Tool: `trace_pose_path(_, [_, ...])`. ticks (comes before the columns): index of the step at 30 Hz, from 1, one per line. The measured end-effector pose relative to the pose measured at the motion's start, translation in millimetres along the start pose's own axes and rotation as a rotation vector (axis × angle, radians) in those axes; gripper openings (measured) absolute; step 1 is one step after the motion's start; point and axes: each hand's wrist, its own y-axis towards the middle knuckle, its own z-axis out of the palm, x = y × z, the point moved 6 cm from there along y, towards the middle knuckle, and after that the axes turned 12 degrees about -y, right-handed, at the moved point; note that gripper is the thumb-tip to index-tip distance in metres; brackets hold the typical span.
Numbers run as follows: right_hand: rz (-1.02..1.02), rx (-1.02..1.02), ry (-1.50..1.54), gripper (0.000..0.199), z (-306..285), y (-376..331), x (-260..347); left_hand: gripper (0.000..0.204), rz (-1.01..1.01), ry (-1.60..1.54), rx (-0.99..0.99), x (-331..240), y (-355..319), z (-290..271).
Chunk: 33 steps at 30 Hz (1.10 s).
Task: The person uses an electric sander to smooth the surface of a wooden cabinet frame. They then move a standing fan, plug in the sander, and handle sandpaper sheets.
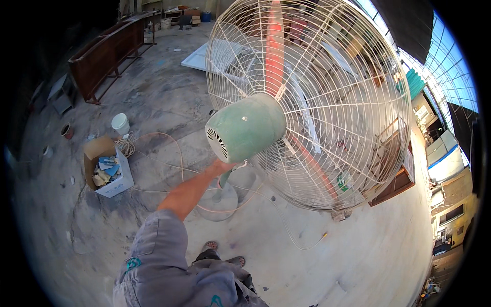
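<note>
A large pedestal fan with a round wire guard (353, 102), red blades (274, 51) and a green motor housing (248, 125) fills the upper middle. My left hand (222, 166) grips the fan at its neck, just under the rear of the motor housing, beside a small metal hook. The housing and the neck hide part of its fingers. Below it, the fan's round base (219, 204) rests on the floor with a cable (181, 158) looping around it. My right hand is out of view.
On the left stand an open cardboard box (115, 189) of scraps, a coil of cable (126, 145), a white bucket (120, 123) and a brown wooden frame (110, 53). A white panel (197, 57) lies behind the fan. A cable end (324, 236) lies on the floor to the right.
</note>
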Motion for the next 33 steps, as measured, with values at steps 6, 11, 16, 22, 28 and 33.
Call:
trace_pose_path(6, [-0.039,0.03,-0.037,0.036,-5,6,-1,0.04,0.118,0.123,-0.163,-11,8,12])
trace_pose_path(11, [-0.059,0.043,-0.043,0.036,-3,6,-12,0.04,0.095,-0.027,-0.14,-8,11,11])
trace_pose_path(16, [-0.087,0.063,-0.074,0.036,0,10,-26,0.04,-0.081,-0.107,-0.207,-3,12,3])
trace_pose_path(22, [-0.11,0.078,-0.145,0.036,13,7,-28,0.044,-0.169,-0.21,-0.226,5,9,-26])
trace_pose_path(28, [-0.031,0.024,-0.154,0.037,38,-11,-13,0.04,0.027,-0.117,-0.17,-28,7,-22])
trace_pose_path(33, [0.176,0.051,-0.002,0.037,89,-22,-3,0.037,0.195,-0.01,-0.17,-26,7,-13])
